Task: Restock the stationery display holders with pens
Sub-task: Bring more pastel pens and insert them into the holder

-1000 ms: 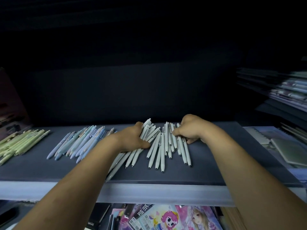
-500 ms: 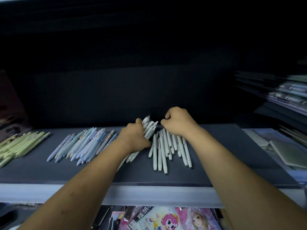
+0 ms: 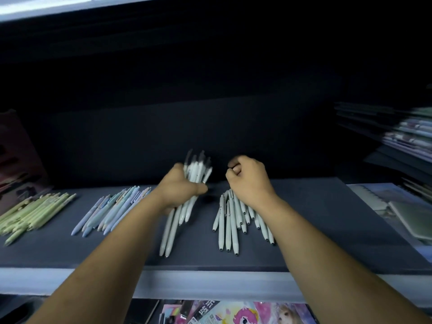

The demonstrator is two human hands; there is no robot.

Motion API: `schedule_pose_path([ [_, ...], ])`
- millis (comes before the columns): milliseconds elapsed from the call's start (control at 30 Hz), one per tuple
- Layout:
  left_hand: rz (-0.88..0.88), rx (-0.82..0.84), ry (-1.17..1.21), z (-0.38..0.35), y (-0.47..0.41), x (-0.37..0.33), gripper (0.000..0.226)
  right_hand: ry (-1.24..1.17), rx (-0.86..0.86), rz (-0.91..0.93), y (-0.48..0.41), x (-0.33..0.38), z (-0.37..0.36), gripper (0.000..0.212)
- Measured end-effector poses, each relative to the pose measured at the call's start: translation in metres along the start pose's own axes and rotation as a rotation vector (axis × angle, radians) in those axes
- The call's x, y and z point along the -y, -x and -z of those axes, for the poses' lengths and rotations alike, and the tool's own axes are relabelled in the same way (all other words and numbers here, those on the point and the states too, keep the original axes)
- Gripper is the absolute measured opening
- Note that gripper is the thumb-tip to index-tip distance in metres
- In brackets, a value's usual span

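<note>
On a dark shelf my left hand grips a bundle of grey-white pens. The bundle is tilted, its far ends raised and blurred and its near ends trailing down toward the shelf. A gap separates it from a second pile of grey-white pens that lies flat to the right. My right hand hovers over the far ends of that pile with its fingers curled in; I see no pen inside it.
Left of the bundle lie a row of blue pens and a heap of green pens. Notebooks sit at the right, with stacked booklets above them. Colourful magazines fill the shelf below.
My left hand has gathered part of the pens and lifted them up and to the left, splitting the pile in two. My right hand has come up off the remaining pens.
</note>
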State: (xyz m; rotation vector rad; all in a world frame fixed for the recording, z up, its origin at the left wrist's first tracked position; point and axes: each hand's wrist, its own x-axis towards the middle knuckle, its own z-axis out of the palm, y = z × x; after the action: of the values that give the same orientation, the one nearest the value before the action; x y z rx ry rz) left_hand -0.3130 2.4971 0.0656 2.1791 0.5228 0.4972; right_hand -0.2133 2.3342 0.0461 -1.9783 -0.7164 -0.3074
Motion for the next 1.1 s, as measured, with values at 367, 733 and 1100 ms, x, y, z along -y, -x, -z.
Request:
schedule_pose_path([
  [367, -0.299, -0.601, 0.514, 0.015, 0.032, -0.012, 0.041, -0.201, 0.121, 0.082, 0.012, 0.019, -0.008, 0.01],
  [733, -0.517, -0.58, 0.322, 0.003, 0.054, -0.025, 0.08, -0.716, 0.153, -0.024, 0.011, 0.055, -0.006, 0.017],
  [1100, -0.474, -0.509, 0.471, -0.001, 0.041, -0.016, 0.053, -0.668, 0.317, 0.066, 0.009, 0.105, -0.024, 0.037],
])
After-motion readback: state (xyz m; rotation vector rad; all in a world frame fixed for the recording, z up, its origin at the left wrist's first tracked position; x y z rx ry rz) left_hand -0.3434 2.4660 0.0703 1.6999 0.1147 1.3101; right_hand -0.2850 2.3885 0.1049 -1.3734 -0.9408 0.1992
